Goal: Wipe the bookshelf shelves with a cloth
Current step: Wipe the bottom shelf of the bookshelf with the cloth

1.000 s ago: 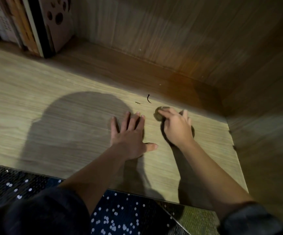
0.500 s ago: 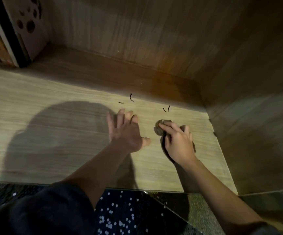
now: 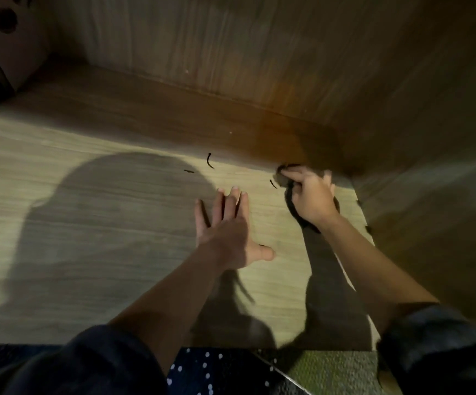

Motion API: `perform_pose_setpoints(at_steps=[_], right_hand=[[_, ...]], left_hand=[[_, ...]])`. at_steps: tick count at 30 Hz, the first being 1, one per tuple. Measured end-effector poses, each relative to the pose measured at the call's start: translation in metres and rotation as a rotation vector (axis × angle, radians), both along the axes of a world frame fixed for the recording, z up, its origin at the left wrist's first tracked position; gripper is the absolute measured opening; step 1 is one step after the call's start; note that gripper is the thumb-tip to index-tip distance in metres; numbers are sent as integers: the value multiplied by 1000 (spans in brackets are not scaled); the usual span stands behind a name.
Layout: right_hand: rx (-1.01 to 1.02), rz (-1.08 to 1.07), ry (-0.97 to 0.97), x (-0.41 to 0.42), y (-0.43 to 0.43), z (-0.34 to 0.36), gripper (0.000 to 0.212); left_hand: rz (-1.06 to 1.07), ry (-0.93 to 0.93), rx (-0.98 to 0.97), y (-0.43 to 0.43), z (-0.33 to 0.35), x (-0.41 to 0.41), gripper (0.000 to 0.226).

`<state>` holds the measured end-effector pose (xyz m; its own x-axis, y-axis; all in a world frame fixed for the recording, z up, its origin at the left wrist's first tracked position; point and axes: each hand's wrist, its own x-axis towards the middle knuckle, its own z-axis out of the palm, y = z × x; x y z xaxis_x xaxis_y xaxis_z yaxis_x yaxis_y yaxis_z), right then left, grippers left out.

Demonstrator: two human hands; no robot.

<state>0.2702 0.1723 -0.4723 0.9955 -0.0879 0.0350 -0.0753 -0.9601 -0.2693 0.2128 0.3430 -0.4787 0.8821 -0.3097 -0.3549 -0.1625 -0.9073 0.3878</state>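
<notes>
A light wooden shelf board (image 3: 88,223) fills the view, with a wooden back panel behind it. My right hand (image 3: 312,198) presses a small brownish cloth (image 3: 281,173) onto the board near the back right corner; most of the cloth is hidden under the fingers. My left hand (image 3: 228,232) lies flat on the board to the left of it, fingers straight and spread, holding nothing. A few thin dark curved bits of debris (image 3: 209,161) lie on the board in front of the hands.
The right side wall (image 3: 430,166) of the shelf stands close to my right hand. A book or box with round holes (image 3: 9,38) stands at the far left back. A dark dotted floor (image 3: 208,372) lies below the shelf's front edge.
My right hand has slid the cloth away from me and to the right, into the back right corner. My left hand stayed flat on the board. The view shifted rightward.
</notes>
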Motion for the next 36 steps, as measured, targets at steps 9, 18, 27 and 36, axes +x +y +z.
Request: perform_pose_setpoints(at_steps=[9,18,27,36], right_hand=[[-51,-34,78,8,-7,3,46],[-121,106,-82,-49,6,-5,53],[-45,88,14,-9,31,-2,50],[-11,-11,6,5,26,-3,51]], left_hand=[[-3,22,-18,1,1,1,118],[-4,28,-15,0,1,2,117],[-3,30,-24,1,0,2,118],[-7,31,-16,1,2,2,117]])
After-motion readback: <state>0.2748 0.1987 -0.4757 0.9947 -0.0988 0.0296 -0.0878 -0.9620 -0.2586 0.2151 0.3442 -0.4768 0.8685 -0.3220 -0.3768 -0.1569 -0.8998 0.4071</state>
